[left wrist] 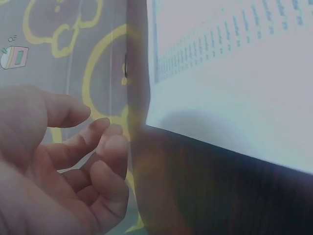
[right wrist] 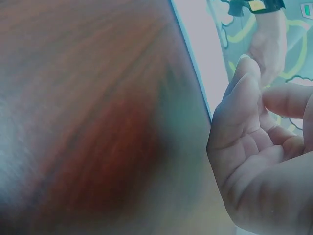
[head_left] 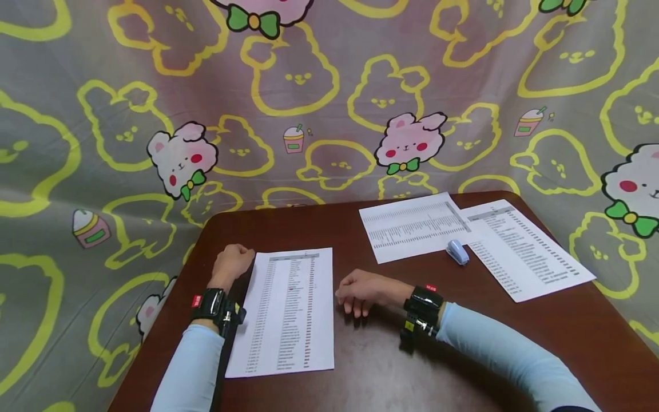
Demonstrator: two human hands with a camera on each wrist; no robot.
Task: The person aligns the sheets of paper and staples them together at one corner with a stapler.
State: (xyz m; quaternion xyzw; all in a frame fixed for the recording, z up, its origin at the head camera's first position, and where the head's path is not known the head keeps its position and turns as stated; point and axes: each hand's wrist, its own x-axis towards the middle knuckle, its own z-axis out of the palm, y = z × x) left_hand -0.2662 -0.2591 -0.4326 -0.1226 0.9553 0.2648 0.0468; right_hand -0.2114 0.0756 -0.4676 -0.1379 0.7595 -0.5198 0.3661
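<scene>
A white sheet of paper (head_left: pixel 321 320), printed with columns of small text, lies on the table between my two hands. By its far left corner is my left hand (head_left: pixel 233 264), fingers loosely curled and holding nothing. The left wrist view shows a gap between those fingers (left wrist: pixel 111 147) and the paper's edge (left wrist: pixel 220 132). Just off the right edge of the sheet, my right hand (head_left: pixel 368 289) hovers low over the table with its fingers bent. Nothing shows in its grasp in the right wrist view, where thumb and fingers (right wrist: pixel 239 107) curl loosely near the paper's edge (right wrist: pixel 200 49).
A small light-blue stapler (head_left: pixel 457 252) sits at the right, by two more printed sheets, one turned sideways (head_left: pixel 383 252) and one slanted (head_left: pixel 515 289). The brown table (head_left: pixel 391 366) ends at a patterned curtain (head_left: pixel 319 126) behind and to the left.
</scene>
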